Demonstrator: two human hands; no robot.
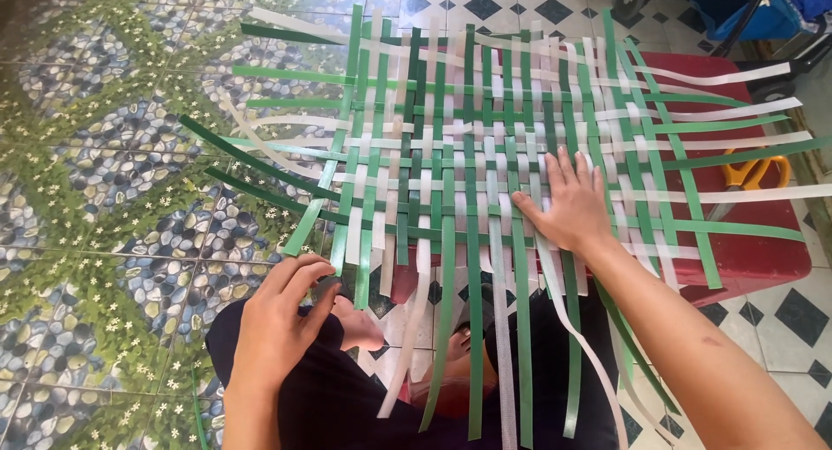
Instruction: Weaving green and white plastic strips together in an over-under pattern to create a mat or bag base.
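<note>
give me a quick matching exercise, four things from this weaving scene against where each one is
Things:
1. right hand
2. left hand
3. scissors
4. red board

Places:
a. under the woven strips
b. at the right edge, yellow handles half hidden by strips
c. flat on top of the weave
d. fingers at the lower end of a green strip on the left

Pairs: 1-c, 2-d, 3-b, 4-a

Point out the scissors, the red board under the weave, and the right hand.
scissors (pixel 756 174), head view, on the orange handle.
red board (pixel 745 255), head view, on its bare right part.
right hand (pixel 568 209), head view, on its back.
</note>
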